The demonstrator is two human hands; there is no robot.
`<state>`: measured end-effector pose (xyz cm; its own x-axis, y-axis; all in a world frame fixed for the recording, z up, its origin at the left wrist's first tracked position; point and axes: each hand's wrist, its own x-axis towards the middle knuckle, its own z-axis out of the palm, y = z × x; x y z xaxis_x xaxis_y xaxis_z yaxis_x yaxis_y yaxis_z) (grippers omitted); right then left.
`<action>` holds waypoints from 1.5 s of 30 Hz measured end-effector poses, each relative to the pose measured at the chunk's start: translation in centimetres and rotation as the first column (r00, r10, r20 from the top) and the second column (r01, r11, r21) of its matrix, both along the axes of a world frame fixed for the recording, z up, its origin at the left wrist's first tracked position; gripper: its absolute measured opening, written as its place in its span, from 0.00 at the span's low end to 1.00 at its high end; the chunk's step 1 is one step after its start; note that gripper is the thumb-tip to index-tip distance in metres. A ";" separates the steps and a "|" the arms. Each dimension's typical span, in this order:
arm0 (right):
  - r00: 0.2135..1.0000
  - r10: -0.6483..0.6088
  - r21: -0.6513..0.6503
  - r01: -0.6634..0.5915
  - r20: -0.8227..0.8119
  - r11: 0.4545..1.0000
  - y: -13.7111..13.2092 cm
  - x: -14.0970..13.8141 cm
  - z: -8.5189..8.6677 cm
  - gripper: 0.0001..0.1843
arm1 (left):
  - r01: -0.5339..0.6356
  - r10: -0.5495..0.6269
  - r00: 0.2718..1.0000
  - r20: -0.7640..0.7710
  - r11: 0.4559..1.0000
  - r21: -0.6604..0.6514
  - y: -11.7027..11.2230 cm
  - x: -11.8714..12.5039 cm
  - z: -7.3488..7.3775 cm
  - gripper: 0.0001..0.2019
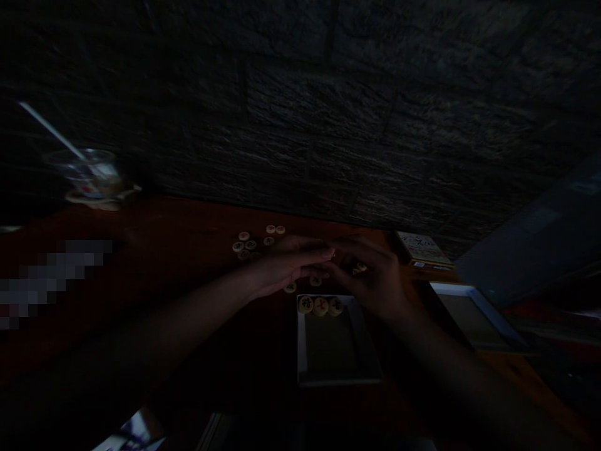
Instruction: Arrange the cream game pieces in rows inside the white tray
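Note:
My left hand (293, 263) reaches over the table with its fingers stretched out, tips meeting the right fingers. My right hand (375, 272) is curled, thumb and fingertips together against the left fingertips; a small pale sliver shows there, too dim to name. A round Chinese chess piece (359, 268) shows within the curve of the right hand; whether it is held or lies behind cannot be told. Below the hands is a shallow white box (301, 351), with three pieces, black (305, 304), red (320, 305) and black (335, 306), lined along its far edge.
Several loose pieces (250, 245) lie on the brown table (188, 232) beyond my left hand. A plastic cup with a straw (96, 175) stands far left. A flat printed box (422, 247) and another pale tray (474, 316) lie right. A stone wall (300, 125) rises behind.

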<state>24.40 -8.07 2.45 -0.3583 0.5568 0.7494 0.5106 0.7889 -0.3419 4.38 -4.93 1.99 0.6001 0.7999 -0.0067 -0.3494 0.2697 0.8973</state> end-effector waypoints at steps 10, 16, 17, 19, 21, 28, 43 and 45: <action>1.000 -0.006 0.012 0.007 -0.018 1.000 -0.1 -0.1 0.5 0.11 | -0.058 0.057 0.998 0.026 0.998 0.019 -0.1 0.2 0.2 0.10; 0.998 0.002 -0.050 -0.005 -0.069 0.999 -0.1 -0.2 0.4 0.14 | -0.205 0.204 0.979 0.017 0.972 0.116 0.5 0.1 -0.6 0.16; 0.996 -0.006 -0.066 0.000 -0.084 0.998 0.0 -0.2 0.3 0.13 | -0.214 0.214 0.977 0.016 0.966 0.142 0.6 0.0 -0.8 0.16; 0.994 -0.023 -0.100 0.012 -0.108 0.995 0.2 -0.1 0.1 0.12 | -0.216 0.216 0.976 0.019 0.959 0.184 0.8 0.0 -1.0 0.16; 0.991 -0.031 -0.125 0.014 -0.130 0.992 0.3 -0.1 -0.1 0.12 | -0.221 0.219 0.975 0.030 0.957 0.186 0.8 0.0 -1.1 0.16; 0.966 -0.124 -0.303 0.050 -0.229 0.952 0.4 -0.3 -0.5 0.12 | -0.239 0.230 0.970 0.079 0.962 0.128 0.4 0.1 -0.6 0.15; 0.837 -0.227 -0.604 -0.147 -0.498 0.783 -0.1 -1.6 0.4 0.14 | -0.288 0.376 0.923 -0.078 0.811 0.509 -0.9 0.5 -0.2 0.14; 0.835 -0.217 -0.607 -0.167 -0.506 0.777 -0.1 -1.6 0.3 0.14 | -0.298 0.379 0.921 -0.085 0.830 0.472 -0.9 0.6 -0.2 0.14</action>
